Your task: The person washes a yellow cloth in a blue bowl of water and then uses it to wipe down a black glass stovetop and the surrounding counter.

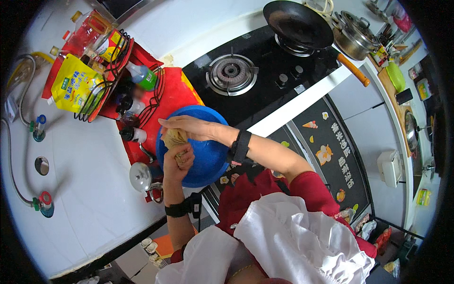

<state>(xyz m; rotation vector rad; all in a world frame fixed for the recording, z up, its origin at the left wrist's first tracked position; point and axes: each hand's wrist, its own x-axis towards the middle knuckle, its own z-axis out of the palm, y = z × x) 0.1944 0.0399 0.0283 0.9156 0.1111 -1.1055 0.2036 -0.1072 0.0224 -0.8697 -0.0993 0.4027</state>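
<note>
A blue plastic basin (207,159) lies before me on the red countertop covering. Above its left part, my left hand (179,159) is closed around the lower end of a crumpled, yellowish-beige bundle (173,137), perhaps cloth. My right hand (188,127) curves over the upper end of this bundle, its thumb side towards the top left. The palms hide part of the bundle, and what it is made of cannot be told for sure. Nothing else is visible in the basin. Dark bands circle both of my wrists.
A glass pot with a metal lid (140,176) stands left of the basin, near seasoning jars (133,135). Behind are a wire rack (106,94) with a yellow pouch (76,85) and bottles. The black gas hob (244,103) bears a wok (298,25) with a wooden handle.
</note>
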